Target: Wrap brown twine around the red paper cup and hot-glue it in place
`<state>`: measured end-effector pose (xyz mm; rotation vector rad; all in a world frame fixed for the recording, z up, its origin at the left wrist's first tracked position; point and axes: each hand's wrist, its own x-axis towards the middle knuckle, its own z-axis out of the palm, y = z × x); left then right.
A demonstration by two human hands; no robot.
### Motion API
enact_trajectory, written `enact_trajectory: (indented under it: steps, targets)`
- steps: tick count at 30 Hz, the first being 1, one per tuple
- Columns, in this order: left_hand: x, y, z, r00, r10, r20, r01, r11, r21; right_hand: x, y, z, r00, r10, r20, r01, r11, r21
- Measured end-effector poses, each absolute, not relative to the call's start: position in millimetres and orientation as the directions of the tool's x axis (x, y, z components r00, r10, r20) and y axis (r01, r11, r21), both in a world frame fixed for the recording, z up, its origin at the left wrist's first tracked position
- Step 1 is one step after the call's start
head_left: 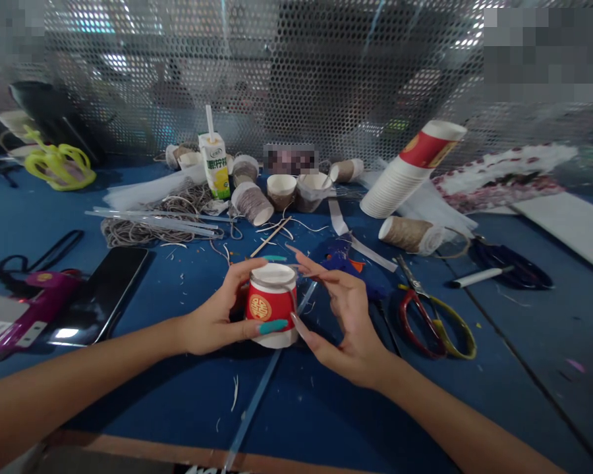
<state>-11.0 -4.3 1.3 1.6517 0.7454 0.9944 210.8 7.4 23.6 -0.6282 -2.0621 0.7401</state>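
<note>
A white paper cup (271,334) with a red band and a gold emblem stands bottom-up or upright, I cannot tell which, at the middle front. A thin grey cord (277,285) loops around its upper part and hangs down the right side. My left hand (222,309) grips the cup from the left, its thumb with a teal nail across the front. On the other side my right hand (343,316) curves about the cup, thumb tip against the lower side and fingers by the top edge. Beneath runs a clear glue stick (257,405).
Red-and-yellow scissors (427,322), a blue glue gun (348,260) and a white pen (481,276) lie to the right. Left are a phone (103,296) and a purple glue gun (42,303). Behind stand a drink carton (215,164), cord-wrapped cups (252,204) and stacked cups (400,181).
</note>
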Motion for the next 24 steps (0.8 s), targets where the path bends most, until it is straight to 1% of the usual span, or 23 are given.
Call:
enact_trajectory:
  steps: [2,4,6,9,11,16,20,24]
  targets:
    - [-10.4,-3.8,5.6,0.487,0.854,0.183,-0.059,-0.177,0.982,210.9,7.0,23.6,-0.538,0.629,0.561,0.128,0.719,-0.683]
    - [-11.2,-2.9,7.0,0.497,0.86,0.117,-0.087,-0.085,0.993,211.4,7.5,23.6,-0.511,0.62,0.596,0.115,0.736,-0.668]
    - [-12.9,-1.8,5.6,0.531,0.842,0.095,-0.123,-0.034,0.992,211.8,8.8,23.6,-0.46,0.625,0.63,0.111,0.745,-0.658]
    - [-15.2,-0.9,1.9,0.593,0.793,0.141,-0.206,-0.02,0.978,211.8,10.9,24.6,-0.42,0.604,0.678,0.118,0.777,-0.619]
    - [-15.9,-0.8,0.6,0.601,0.783,0.163,-0.236,-0.021,0.972,211.4,11.2,26.0,-0.412,0.586,0.698,0.141,0.798,-0.586]
    - [-15.0,-1.0,2.5,0.619,0.774,0.131,-0.229,0.018,0.973,211.3,10.4,28.4,-0.403,0.548,0.733,0.181,0.833,-0.523]
    - [-13.9,-0.9,3.0,0.637,0.762,0.116,-0.255,0.066,0.965,212.3,10.9,27.5,-0.413,0.544,0.731,0.204,0.837,-0.507]
    - [-13.5,-0.5,0.8,0.643,0.755,0.127,-0.274,0.072,0.959,212.3,10.3,26.7,-0.398,0.542,0.74,0.198,0.838,-0.508]
